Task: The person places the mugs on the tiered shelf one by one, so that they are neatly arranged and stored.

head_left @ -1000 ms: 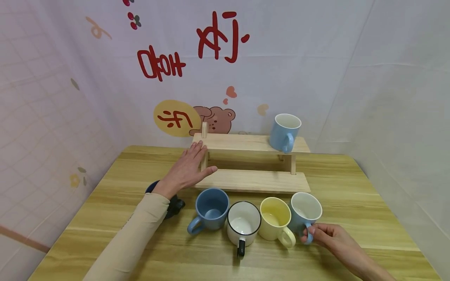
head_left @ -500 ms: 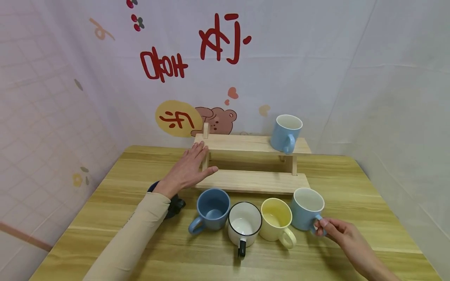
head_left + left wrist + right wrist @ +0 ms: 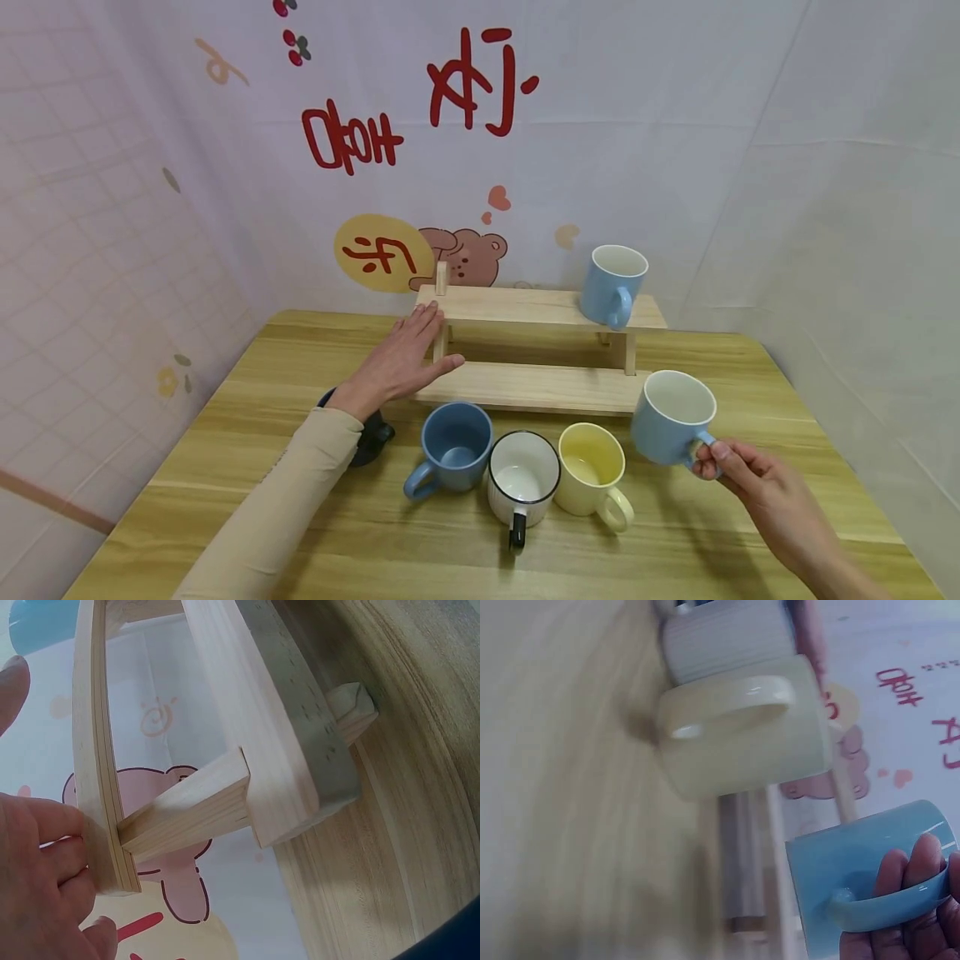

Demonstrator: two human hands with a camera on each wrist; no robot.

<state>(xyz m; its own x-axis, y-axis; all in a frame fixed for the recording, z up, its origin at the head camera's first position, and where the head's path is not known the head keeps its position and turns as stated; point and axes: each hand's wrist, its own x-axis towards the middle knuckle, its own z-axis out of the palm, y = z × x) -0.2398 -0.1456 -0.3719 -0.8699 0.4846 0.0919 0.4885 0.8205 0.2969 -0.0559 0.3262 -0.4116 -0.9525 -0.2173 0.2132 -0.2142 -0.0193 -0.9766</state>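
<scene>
My right hand (image 3: 776, 496) grips a light blue mug (image 3: 663, 429) by its handle. The mug is raised above the table, in front of the right end of a two-tier wooden shelf (image 3: 517, 386). In the right wrist view, fingers (image 3: 922, 862) pass through the handle of the mug (image 3: 832, 862). My left hand (image 3: 397, 362) rests with extended fingers at the left end of the upper board. In the left wrist view, those fingers (image 3: 64, 825) touch the board's end (image 3: 105, 847). A second light blue mug (image 3: 606, 292) stands upright on the upper board's right side.
In front of the shelf, a yellow mug (image 3: 573, 493), a white black-rimmed mug (image 3: 513, 500) and a darker blue mug (image 3: 457, 471) stand in a row on the wooden table (image 3: 420, 558). A dark blue mug (image 3: 369, 446) is partly hidden beneath the left forearm.
My right hand has lifted the light blue mug off the table, moving it up and to the right, away from the yellow mug. The left hand stays in place on the shelf.
</scene>
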